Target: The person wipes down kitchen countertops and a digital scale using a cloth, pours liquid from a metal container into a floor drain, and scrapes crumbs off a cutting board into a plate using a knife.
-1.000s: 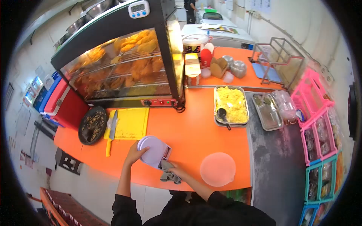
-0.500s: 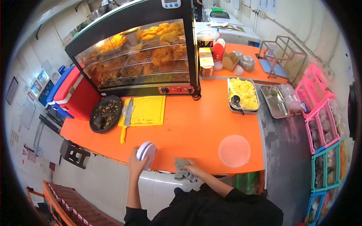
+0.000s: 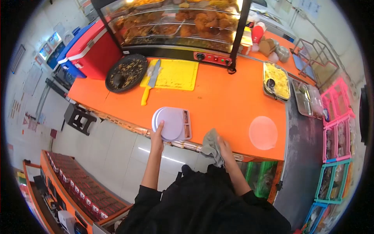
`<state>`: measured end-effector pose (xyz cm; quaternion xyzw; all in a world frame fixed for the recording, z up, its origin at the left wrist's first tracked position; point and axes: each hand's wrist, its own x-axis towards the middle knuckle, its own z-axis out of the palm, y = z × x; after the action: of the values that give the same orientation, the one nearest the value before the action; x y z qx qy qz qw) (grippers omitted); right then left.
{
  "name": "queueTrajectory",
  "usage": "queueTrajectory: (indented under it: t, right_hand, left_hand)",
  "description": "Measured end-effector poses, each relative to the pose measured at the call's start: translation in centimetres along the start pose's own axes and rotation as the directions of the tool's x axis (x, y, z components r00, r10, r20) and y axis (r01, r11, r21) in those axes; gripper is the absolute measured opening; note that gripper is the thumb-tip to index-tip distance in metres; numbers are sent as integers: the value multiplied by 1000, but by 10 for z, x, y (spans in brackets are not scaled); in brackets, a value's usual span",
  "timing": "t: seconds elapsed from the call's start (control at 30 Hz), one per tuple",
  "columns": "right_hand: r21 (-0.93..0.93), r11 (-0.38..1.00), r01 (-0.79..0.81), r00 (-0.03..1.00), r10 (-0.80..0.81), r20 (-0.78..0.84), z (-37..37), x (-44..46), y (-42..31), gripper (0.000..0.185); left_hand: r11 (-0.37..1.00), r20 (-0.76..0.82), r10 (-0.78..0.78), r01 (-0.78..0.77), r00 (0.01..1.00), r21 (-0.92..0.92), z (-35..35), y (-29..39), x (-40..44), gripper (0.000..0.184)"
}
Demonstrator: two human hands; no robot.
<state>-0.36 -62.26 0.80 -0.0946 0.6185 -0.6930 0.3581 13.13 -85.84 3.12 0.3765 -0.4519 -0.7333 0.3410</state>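
Observation:
My left hand [image 3: 158, 136] grips a pale kitchen scale [image 3: 170, 123] at its near left side, with the thumb over the round plate. The scale is square-bodied, with a narrow panel along its right side. It is at the orange counter's front edge; whether it rests there or is held just above, I cannot tell. In my right hand [image 3: 225, 150] is a crumpled grey cloth [image 3: 212, 146], hanging by the counter edge to the right of the scale. A translucent round lid [image 3: 263, 132] lies farther right on the counter.
Behind the scale are a yellow cutting board [image 3: 181, 76] with a knife [image 3: 153, 78] on it, and a dark round pan [image 3: 128, 72] with crumbs. A glass warmer [image 3: 179, 29] of fried food stands at the back. A tray of yellow food [image 3: 277, 80] sits at right.
The scale has turned from nearly edge-on to plate-up and moved right and upward in view. My right hand and the cloth have shifted right. The camera view has also moved.

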Motion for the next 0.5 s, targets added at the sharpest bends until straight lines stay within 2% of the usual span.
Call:
queueTrajectory:
  t: [0.03, 0.07, 0.1, 0.13, 0.2, 0.3, 0.33, 0.4, 0.43, 0.5]
  right_hand:
    - [-105, 987, 122, 992, -118, 45, 15, 0, -14, 33]
    - [-199, 948, 247, 968, -231, 101, 31, 0, -30, 32]
    - [-278, 848, 452, 892, -429, 142, 55, -1, -47, 30]
    - [-340, 699, 629, 774, -600, 199, 81, -4, -62, 28]
    - [-338, 493, 802, 597, -653, 466, 123, -13, -82, 28]
    - [-337, 29, 941, 287, -597, 750, 144, 21, -53, 30]
    - [-424, 200, 883, 448, -631, 634, 146, 33, -55, 31]
    - [-511, 527, 679, 727, -581, 366, 152, 55, -65, 33]
    - [-391, 412, 823, 566, -649, 508, 164, 48, -71, 34]
    - [-87, 179, 980, 189, -695, 694, 175, 22, -71, 35]
  left_hand:
    - [997, -21, -11, 9, 1000, -77, 0, 1, -8, 50]
    - [998, 10, -6, 7, 1000, -61, 4, 13, -23, 58]
    - [995, 1, -10, 10, 1000, -97, 2, 11, -27, 60]
    - [991, -9, -13, 12, 1000, -134, -2, 9, -32, 62]
    - [963, -31, 8, -16, 999, -268, -3, 7, -43, 63]
    - [911, -52, 35, -53, 998, -408, 0, 32, -73, 64]
    - [917, -186, 15, -87, 982, -389, -4, 31, -76, 60]
    - [956, -278, 135, -199, 951, -217, -15, 33, -88, 58]
    - [960, -313, 202, -251, 928, -123, -21, 35, -90, 56]
    - [929, -381, 243, -327, 892, -173, -34, 29, -98, 49]
